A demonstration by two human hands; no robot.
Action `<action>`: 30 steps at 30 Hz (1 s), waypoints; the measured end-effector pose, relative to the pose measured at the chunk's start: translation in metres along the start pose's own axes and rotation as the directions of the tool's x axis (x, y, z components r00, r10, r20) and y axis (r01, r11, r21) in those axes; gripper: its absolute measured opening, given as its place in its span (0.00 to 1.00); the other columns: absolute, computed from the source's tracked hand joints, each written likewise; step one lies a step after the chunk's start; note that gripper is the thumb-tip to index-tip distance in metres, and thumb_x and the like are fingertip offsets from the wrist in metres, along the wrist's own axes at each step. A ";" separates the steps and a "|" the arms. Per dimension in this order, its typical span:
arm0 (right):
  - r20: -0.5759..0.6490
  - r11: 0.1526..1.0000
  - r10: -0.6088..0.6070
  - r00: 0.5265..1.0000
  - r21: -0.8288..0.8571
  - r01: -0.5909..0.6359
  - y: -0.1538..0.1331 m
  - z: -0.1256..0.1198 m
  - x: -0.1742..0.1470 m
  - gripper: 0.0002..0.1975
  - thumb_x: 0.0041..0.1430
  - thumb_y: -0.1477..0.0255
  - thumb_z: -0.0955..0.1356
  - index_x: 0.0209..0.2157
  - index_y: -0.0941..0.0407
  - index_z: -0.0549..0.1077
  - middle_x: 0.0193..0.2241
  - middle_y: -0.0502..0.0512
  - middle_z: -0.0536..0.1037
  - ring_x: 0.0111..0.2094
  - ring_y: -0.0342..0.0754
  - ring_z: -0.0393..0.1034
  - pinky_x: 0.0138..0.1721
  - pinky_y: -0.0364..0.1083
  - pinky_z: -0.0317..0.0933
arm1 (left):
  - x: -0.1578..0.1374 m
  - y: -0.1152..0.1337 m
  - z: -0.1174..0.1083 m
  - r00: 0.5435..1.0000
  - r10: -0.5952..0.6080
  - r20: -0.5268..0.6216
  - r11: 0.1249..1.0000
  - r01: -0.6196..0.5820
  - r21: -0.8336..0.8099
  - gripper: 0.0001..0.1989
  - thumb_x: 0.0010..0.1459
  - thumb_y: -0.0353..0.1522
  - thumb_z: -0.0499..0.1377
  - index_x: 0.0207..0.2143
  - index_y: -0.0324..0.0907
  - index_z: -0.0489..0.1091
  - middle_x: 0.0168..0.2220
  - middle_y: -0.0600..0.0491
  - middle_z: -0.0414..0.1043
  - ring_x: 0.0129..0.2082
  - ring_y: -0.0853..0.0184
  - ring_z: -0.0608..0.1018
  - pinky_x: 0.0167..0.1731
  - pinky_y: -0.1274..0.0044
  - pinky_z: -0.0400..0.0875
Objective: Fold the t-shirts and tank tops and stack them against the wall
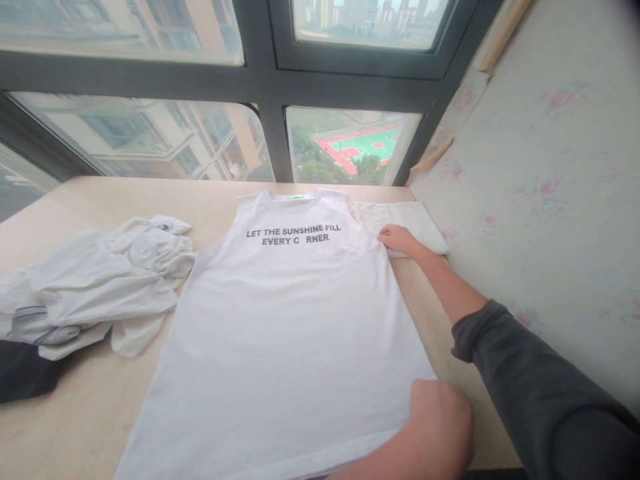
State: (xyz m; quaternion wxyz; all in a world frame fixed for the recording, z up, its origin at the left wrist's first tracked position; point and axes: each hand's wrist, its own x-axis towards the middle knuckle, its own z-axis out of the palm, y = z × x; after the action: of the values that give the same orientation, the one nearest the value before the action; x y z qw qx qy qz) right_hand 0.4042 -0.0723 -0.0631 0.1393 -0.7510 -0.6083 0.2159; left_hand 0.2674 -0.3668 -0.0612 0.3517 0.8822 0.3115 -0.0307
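Observation:
A white sleeveless shirt [295,320] with dark lettering across its chest lies spread out flat, collar toward the window. At the armhole on its right side, my right hand [399,239] pinches the fabric edge. Lower down the same side, near the hem, my left hand [440,421] is closed on the edge of the shirt; its fingertips are hidden behind the back of the hand. Under and beyond my right hand lies a folded white cloth [417,223], partly covered by the shirt's shoulder.
Rumpled white clothes [110,273] are heaped on the left, with a black cloth [25,370] at their lower edge. The pale wooden surface [95,407] runs up to a dark window frame [273,87]. A flowered wall [560,200] borders the right side.

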 end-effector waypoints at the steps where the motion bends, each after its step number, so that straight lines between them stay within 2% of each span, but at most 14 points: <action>1: -0.016 1.000 -0.003 1.000 0.018 0.003 -0.002 -0.001 -0.002 0.09 0.55 0.73 0.66 0.37 0.59 0.76 0.29 0.52 0.80 0.26 0.43 0.71 0.31 0.41 0.60 | -0.003 -0.004 -0.004 1.000 -0.009 0.020 1.000 0.009 -0.010 0.07 0.51 0.26 0.62 0.35 0.34 0.73 0.31 0.40 0.76 0.31 0.51 0.80 0.26 0.68 0.66; 3: -0.068 0.999 -0.016 0.998 0.043 0.019 -0.008 -0.002 -0.007 0.09 0.55 0.74 0.66 0.38 0.59 0.76 0.31 0.52 0.80 0.27 0.42 0.70 0.32 0.41 0.59 | -0.015 -0.013 -0.013 0.999 -0.032 0.035 0.999 0.033 -0.035 0.16 0.50 0.27 0.60 0.44 0.36 0.71 0.33 0.42 0.77 0.30 0.52 0.80 0.25 0.69 0.67; 5: -0.124 0.997 -0.046 0.991 0.060 0.054 -0.019 -0.004 -0.011 0.09 0.55 0.75 0.66 0.38 0.58 0.75 0.32 0.52 0.79 0.30 0.43 0.70 0.35 0.41 0.59 | -0.035 -0.023 -0.024 0.998 -0.059 -0.006 0.990 0.058 -0.127 0.20 0.55 0.31 0.56 0.51 0.40 0.67 0.37 0.43 0.78 0.32 0.53 0.80 0.28 0.68 0.68; 8: -0.160 0.988 -0.114 0.981 0.086 0.129 -0.046 -0.006 -0.013 0.10 0.55 0.73 0.66 0.39 0.56 0.75 0.30 0.49 0.77 0.33 0.44 0.70 0.37 0.41 0.59 | -0.077 -0.040 -0.041 0.987 -0.137 -0.080 0.951 0.109 -0.289 0.20 0.60 0.35 0.52 0.55 0.49 0.65 0.40 0.50 0.79 0.37 0.57 0.79 0.35 0.69 0.70; 11: -0.147 0.972 -0.201 0.969 0.097 0.216 -0.085 -0.001 -0.011 0.11 0.56 0.73 0.66 0.41 0.55 0.75 0.30 0.48 0.77 0.33 0.44 0.70 0.37 0.41 0.59 | -0.120 -0.060 -0.048 0.962 -0.264 -0.069 0.891 0.216 -0.398 0.20 0.58 0.33 0.53 0.53 0.51 0.67 0.32 0.55 0.78 0.31 0.64 0.77 0.35 0.74 0.68; 14: -0.090 0.953 -0.287 0.954 0.071 0.294 -0.127 0.021 -0.006 0.11 0.57 0.73 0.65 0.41 0.55 0.75 0.33 0.50 0.79 0.36 0.45 0.70 0.38 0.42 0.59 | -0.156 -0.084 -0.041 0.909 -0.414 -0.056 0.833 0.354 -0.425 0.21 0.60 0.33 0.50 0.55 0.47 0.65 0.28 0.56 0.75 0.26 0.68 0.75 0.31 0.77 0.65; 17: 0.000 0.946 -0.320 0.947 0.046 0.320 -0.157 0.057 -0.005 0.10 0.58 0.72 0.65 0.39 0.53 0.76 0.36 0.51 0.79 0.37 0.46 0.71 0.38 0.43 0.60 | -0.180 -0.107 -0.026 0.834 -0.550 -0.037 0.781 0.499 -0.375 0.26 0.64 0.34 0.45 0.63 0.43 0.57 0.30 0.54 0.75 0.27 0.68 0.76 0.32 0.78 0.65; 20: 0.083 0.949 -0.313 0.946 0.003 0.314 -0.166 0.090 -0.009 0.10 0.58 0.73 0.65 0.39 0.54 0.76 0.39 0.54 0.80 0.39 0.49 0.72 0.38 0.44 0.61 | -0.192 -0.122 -0.015 0.771 -0.637 0.004 0.733 0.607 -0.305 0.30 0.65 0.34 0.41 0.69 0.40 0.47 0.34 0.52 0.75 0.29 0.66 0.77 0.34 0.77 0.64; 22: 0.107 0.951 -0.306 0.946 -0.022 0.310 -0.164 0.102 -0.011 0.12 0.59 0.73 0.64 0.43 0.54 0.76 0.42 0.56 0.79 0.41 0.51 0.72 0.39 0.45 0.61 | -0.195 -0.127 -0.014 0.749 -0.662 0.033 0.709 0.639 -0.300 0.31 0.66 0.35 0.40 0.70 0.40 0.42 0.35 0.52 0.75 0.30 0.66 0.77 0.33 0.78 0.64; 26: 0.136 0.944 -0.320 0.937 -0.041 0.328 -0.154 0.105 -0.009 0.16 0.61 0.74 0.62 0.48 0.53 0.74 0.43 0.55 0.79 0.44 0.50 0.72 0.40 0.44 0.61 | -0.195 -0.128 -0.018 0.743 -0.662 0.095 0.691 0.655 -0.306 0.31 0.66 0.34 0.41 0.71 0.42 0.42 0.36 0.53 0.76 0.31 0.67 0.77 0.33 0.79 0.64; 30: 0.170 0.931 -0.347 0.923 -0.060 0.361 -0.152 0.100 -0.001 0.15 0.60 0.75 0.63 0.46 0.53 0.75 0.42 0.55 0.80 0.42 0.49 0.72 0.39 0.43 0.61 | -0.188 -0.125 -0.023 0.720 -0.674 0.166 0.684 0.693 -0.228 0.31 0.66 0.33 0.41 0.71 0.45 0.44 0.40 0.52 0.77 0.35 0.66 0.79 0.35 0.79 0.64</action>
State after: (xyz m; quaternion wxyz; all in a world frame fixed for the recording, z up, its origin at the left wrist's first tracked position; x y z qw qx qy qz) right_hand 0.2248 -0.0446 -0.0780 0.0938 -0.6151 -0.7520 0.2175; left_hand 0.0409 -0.3817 -0.0681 0.4439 0.6430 0.6066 -0.1465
